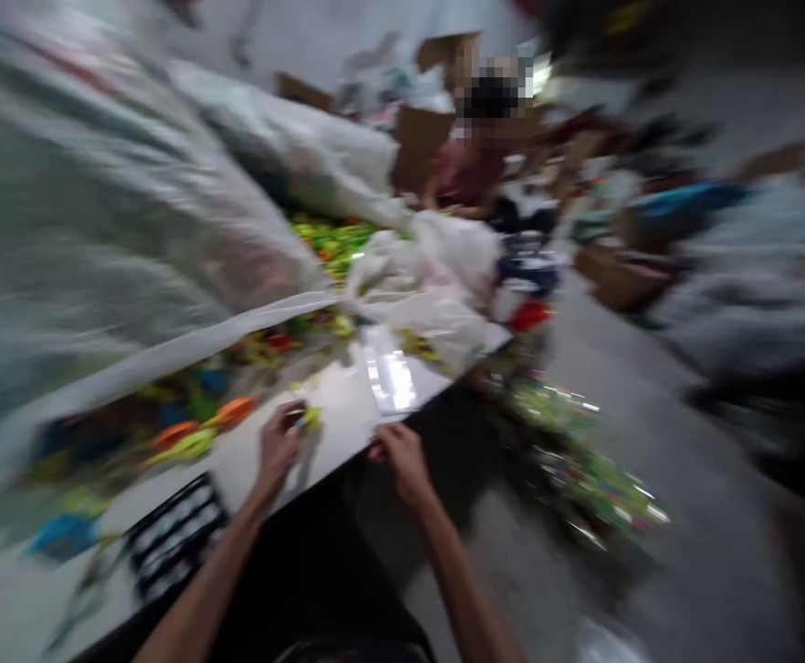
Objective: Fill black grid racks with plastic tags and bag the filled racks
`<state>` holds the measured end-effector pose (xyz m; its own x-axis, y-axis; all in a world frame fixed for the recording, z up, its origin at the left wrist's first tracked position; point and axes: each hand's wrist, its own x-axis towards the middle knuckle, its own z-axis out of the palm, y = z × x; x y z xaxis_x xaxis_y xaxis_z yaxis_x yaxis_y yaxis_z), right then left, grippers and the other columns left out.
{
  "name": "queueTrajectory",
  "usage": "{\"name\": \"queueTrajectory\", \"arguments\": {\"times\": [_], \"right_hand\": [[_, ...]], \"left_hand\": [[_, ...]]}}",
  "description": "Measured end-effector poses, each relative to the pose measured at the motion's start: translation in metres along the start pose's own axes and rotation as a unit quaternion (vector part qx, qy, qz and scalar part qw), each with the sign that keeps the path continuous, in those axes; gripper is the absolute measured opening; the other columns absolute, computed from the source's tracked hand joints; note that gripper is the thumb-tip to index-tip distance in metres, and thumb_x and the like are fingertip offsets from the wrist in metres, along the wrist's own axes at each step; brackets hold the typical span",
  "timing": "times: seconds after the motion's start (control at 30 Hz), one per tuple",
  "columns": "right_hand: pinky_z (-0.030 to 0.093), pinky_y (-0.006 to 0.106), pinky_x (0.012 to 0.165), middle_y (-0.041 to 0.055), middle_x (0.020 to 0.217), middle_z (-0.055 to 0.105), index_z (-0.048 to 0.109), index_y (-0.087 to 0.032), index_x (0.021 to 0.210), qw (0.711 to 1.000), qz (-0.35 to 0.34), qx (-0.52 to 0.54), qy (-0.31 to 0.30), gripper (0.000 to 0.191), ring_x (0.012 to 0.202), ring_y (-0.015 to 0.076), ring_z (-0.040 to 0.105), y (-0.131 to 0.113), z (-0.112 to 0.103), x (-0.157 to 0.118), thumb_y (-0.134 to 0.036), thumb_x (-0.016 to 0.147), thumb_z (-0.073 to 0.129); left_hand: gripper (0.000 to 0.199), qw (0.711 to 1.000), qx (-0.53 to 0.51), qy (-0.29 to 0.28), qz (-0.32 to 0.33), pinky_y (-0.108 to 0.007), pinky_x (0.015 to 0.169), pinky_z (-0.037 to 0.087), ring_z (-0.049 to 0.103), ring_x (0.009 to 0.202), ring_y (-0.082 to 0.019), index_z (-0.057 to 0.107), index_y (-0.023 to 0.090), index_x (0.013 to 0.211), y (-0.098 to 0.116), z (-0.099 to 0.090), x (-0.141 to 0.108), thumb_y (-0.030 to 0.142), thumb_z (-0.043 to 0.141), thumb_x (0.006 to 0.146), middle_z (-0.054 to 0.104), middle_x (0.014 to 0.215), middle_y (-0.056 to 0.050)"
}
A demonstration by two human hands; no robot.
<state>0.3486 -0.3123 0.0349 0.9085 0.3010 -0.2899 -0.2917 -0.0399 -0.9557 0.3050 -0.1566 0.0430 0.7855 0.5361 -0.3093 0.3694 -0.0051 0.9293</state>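
My left hand (pixel 284 444) is over the white table with its fingers curled, and a small yellow-green plastic piece (pixel 313 417) shows at the fingertips. Blur hides the shape of that piece. At the table's front edge my right hand (pixel 401 453) is closed in a pinch at the near end of a shiny clear plastic bag (pixel 392 376). The bag lies flat on the table and catches the light. Loose orange pieces (pixel 235 412) and yellow ones lie to the left of my left hand.
A black tray with pale round cells (pixel 176 534) and a blue piece (pixel 64 536) lie at the left. Large translucent sacks (pixel 133 203) rise behind the table (pixel 340 391). Filled glossy bags (pixel 582 460) lie on the floor at right. Another person (pixel 468 170) sits farther back.
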Motion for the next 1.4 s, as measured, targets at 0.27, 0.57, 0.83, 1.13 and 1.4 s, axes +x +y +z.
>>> {"name": "queueTrajectory", "arguments": {"times": [0.27,0.57,0.83,1.13,1.4], "right_hand": [[0.047,0.021,0.045,0.0005,0.067,0.068,0.059,-0.016,0.062,0.967,0.163,0.164,-0.112,0.034,0.057,0.0150,0.065,0.037,0.104,0.009,-0.038,0.049,0.082],[0.052,0.027,0.069,0.0037,0.083,0.073,0.064,-0.017,0.063,0.957,0.128,0.196,-0.172,0.026,0.071,0.0146,0.064,0.039,0.127,0.004,-0.034,0.054,0.082],[0.048,0.030,0.077,0.0041,0.094,0.071,0.072,-0.020,0.083,0.969,-0.005,0.045,-0.245,0.023,0.082,0.0167,0.062,0.040,0.123,-0.002,-0.039,0.069,0.072],[0.036,0.022,0.043,-0.0031,0.056,0.056,0.072,-0.016,0.075,0.986,-0.062,-0.021,-0.152,0.025,0.045,0.0081,0.043,0.037,0.107,0.002,-0.040,0.068,0.073],[0.056,0.028,0.072,0.0073,0.088,0.072,0.073,-0.020,0.094,0.860,-0.446,-0.204,-0.139,0.021,0.078,0.0167,0.068,0.049,0.102,-0.014,-0.015,0.085,0.054]], "left_hand": [[0.014,0.945,-0.271,0.176,0.059,-0.027,0.071,0.048,0.061,0.077,-0.016,0.070,0.015,0.070,-0.061,-0.060,-0.032,0.024,0.067,0.060,0.067,0.082,-0.003],[0.041,0.899,-0.379,0.219,0.008,-0.021,0.064,0.043,0.056,0.065,-0.010,0.064,0.017,0.087,-0.069,-0.063,-0.047,0.019,0.076,0.048,0.061,0.070,0.003],[0.034,0.943,-0.278,0.171,-0.068,-0.021,0.055,0.039,0.053,0.058,-0.011,0.067,0.013,0.074,-0.063,-0.069,-0.054,0.037,0.077,0.054,0.064,0.066,-0.001],[0.026,0.934,-0.271,0.221,-0.081,-0.020,0.049,0.034,0.049,0.050,-0.009,0.063,0.014,0.059,-0.059,-0.072,-0.054,0.034,0.075,0.048,0.061,0.056,0.000],[0.019,0.932,-0.281,0.215,-0.075,-0.020,0.051,0.037,0.052,0.054,-0.010,0.067,0.014,0.063,-0.054,-0.070,-0.061,0.030,0.070,0.053,0.064,0.059,-0.002]]}}
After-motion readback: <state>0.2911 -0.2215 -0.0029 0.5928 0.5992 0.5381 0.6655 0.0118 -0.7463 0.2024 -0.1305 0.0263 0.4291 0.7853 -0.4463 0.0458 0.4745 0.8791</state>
